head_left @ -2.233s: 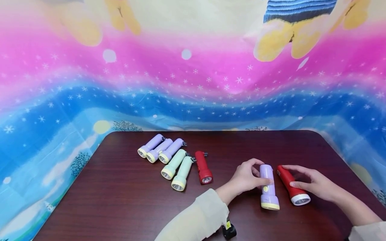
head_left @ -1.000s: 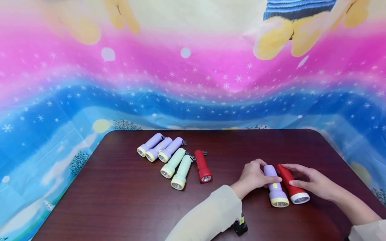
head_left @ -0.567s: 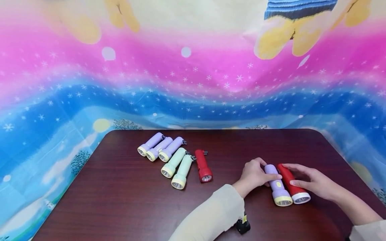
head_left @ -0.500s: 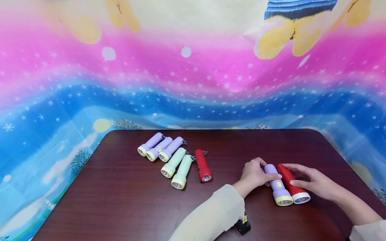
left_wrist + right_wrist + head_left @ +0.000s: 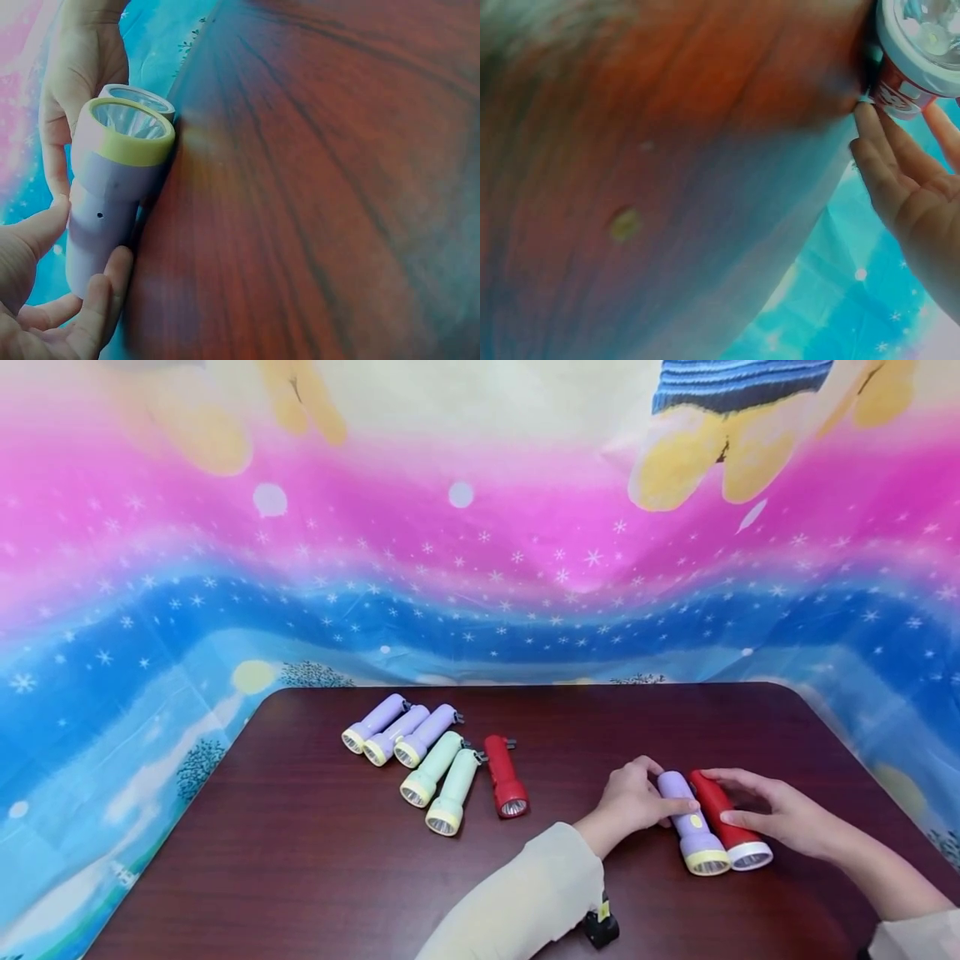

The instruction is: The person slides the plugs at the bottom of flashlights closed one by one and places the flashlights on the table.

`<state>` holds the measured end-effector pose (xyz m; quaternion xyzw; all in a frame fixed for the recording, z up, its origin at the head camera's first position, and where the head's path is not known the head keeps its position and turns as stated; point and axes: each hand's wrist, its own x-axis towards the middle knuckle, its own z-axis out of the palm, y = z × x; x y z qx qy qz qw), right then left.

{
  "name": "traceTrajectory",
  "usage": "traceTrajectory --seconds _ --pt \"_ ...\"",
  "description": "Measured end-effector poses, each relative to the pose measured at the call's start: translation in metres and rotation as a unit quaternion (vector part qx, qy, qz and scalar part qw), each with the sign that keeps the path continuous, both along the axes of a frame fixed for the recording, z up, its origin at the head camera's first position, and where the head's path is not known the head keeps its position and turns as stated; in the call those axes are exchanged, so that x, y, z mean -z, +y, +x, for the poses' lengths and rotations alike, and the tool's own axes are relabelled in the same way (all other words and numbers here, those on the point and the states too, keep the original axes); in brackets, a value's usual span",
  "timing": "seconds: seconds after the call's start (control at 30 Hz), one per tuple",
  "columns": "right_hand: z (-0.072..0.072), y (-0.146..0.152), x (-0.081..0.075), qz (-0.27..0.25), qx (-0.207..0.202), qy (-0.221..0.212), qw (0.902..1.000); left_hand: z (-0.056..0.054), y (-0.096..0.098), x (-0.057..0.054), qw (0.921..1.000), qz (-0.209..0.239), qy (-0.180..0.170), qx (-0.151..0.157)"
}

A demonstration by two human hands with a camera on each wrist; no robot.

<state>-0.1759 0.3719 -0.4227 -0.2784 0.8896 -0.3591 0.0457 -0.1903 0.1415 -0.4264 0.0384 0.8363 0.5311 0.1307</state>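
Observation:
My left hand [image 5: 633, 795] holds a purple flashlight [image 5: 696, 839] with a pale yellow rim, thumb on top and fingers at its far side. In the left wrist view the fingers curl around the lower body of that purple flashlight [image 5: 101, 202]. Right beside it lies a red flashlight [image 5: 723, 814] with a white rim, gripped between the thumb and fingers of my right hand [image 5: 787, 814]. The two flashlights lie side by side on the table, lenses toward me. The right wrist view shows only the white-rimmed head of the red flashlight [image 5: 922, 52] at its upper corner.
Left of centre on the dark wooden table [image 5: 300, 860] lie several purple flashlights [image 5: 427, 735], two mint green flashlights [image 5: 453, 793] and another red flashlight [image 5: 506, 777]. A printed cloth [image 5: 480, 593] hangs behind the table. A black wrist camera [image 5: 600, 927] sits below the left sleeve.
The purple flashlight has moved right with my left hand, from apart to close against the red flashlight, and now slants the same way. My right hand has stayed on the red flashlight.

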Motion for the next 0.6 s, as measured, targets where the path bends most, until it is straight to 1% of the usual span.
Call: traceTrajectory --seconds 0.07,0.2,0.3,0.37,0.43,0.47,0.6 --pt "0.000 -0.002 -0.001 0.010 0.007 0.005 0.9999 0.000 -0.002 -0.001 1.0000 0.002 -0.004 0.004" --pt "0.004 -0.010 -0.003 0.050 0.048 0.014 0.9975 -0.004 -0.011 -0.002 0.9999 0.003 -0.007 0.009" --pt "0.006 -0.015 -0.004 0.069 0.072 0.035 0.9945 -0.006 -0.019 -0.004 0.9998 0.006 -0.002 0.018" --pt "0.007 -0.017 -0.004 0.072 0.073 0.050 0.9935 -0.007 -0.025 -0.005 0.9997 0.006 0.003 0.025" --pt "0.008 -0.018 -0.003 0.068 0.064 0.057 0.9940 -0.007 -0.032 -0.007 0.9993 0.004 0.012 0.034" --pt "0.009 -0.019 -0.002 0.065 0.060 0.053 0.9947 -0.007 -0.035 -0.008 0.9991 0.002 0.018 0.038" --pt "0.012 -0.022 0.001 0.052 0.046 0.005 0.9976 -0.008 -0.052 -0.013 0.9975 0.000 0.045 0.056"
